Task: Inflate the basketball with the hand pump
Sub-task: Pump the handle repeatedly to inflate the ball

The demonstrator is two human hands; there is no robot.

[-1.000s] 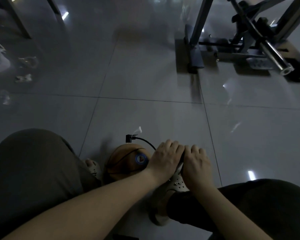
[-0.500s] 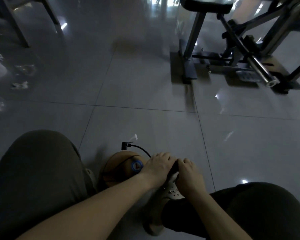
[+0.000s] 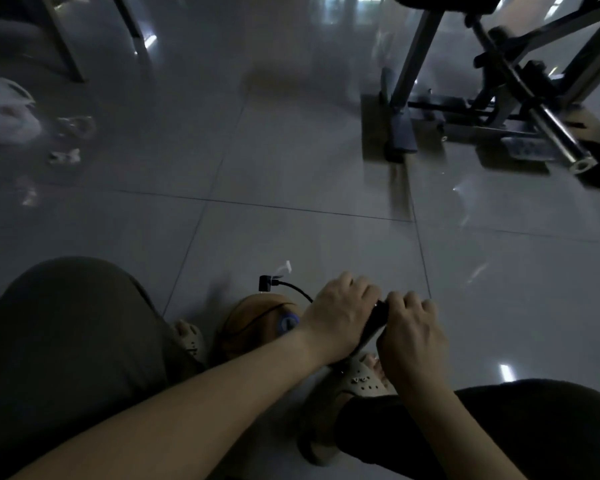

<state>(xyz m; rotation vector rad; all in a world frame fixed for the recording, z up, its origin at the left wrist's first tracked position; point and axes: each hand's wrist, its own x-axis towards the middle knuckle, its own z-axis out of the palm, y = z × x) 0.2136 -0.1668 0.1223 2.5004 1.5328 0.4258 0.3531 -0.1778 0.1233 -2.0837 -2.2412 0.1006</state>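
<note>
Here both hands, left hand (image 3: 340,317) and right hand (image 3: 411,332), are curling fingers tight around the pump handle (image 3: 378,311), which is lying crosswise just right of the basketball (image 3: 253,323), its shaft dropping straight below the handle.

Basketball (image 3: 253,323) btwn feet, pump (image 3: 374,322) right.

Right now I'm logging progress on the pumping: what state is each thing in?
Basketball: on the floor between the feet, hose attached.
Pump handle: gripped from both sides.
Left hand: closed on the handle.
Right hand: closed on the handle.
Hose: curved, running from ball toward the pump.
</note>
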